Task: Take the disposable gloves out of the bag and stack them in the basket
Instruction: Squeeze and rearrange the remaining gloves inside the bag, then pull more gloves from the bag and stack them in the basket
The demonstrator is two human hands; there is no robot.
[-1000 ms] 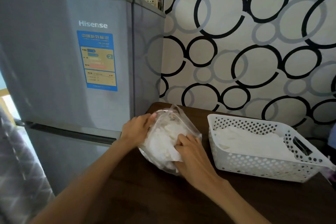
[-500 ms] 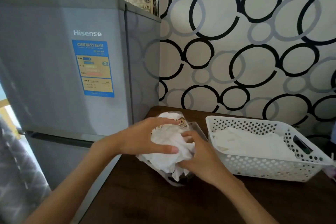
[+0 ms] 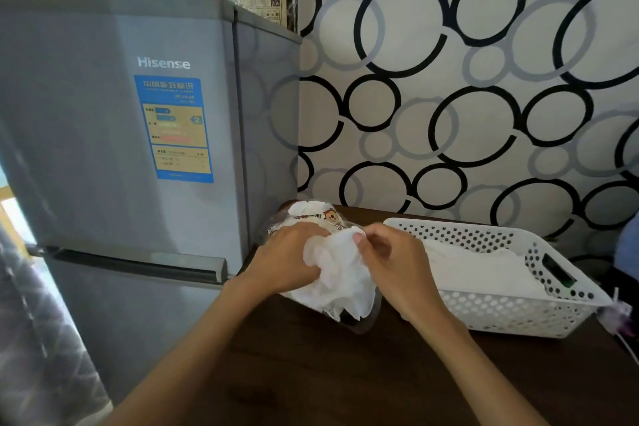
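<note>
Bare table (image 3: 311, 373) front; fridge (image 3: 138, 149) blocking left.

On the desk (image 3: 311, 373), the bag (image 3: 313, 214) of disposable gloves (image 3: 340, 277) sits left of the basket (image 3: 518, 316), just beside it. More gloves (image 3: 480, 270) lie in the basket. A fridge (image 3: 121, 149) stands left of the desk, the wall (image 3: 466, 79) behind.

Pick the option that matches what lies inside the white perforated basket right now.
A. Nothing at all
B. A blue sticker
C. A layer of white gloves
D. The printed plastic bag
C: the basket already holds a flat layer of white gloves, while the bag sits to its left on the table between both hands.
</note>
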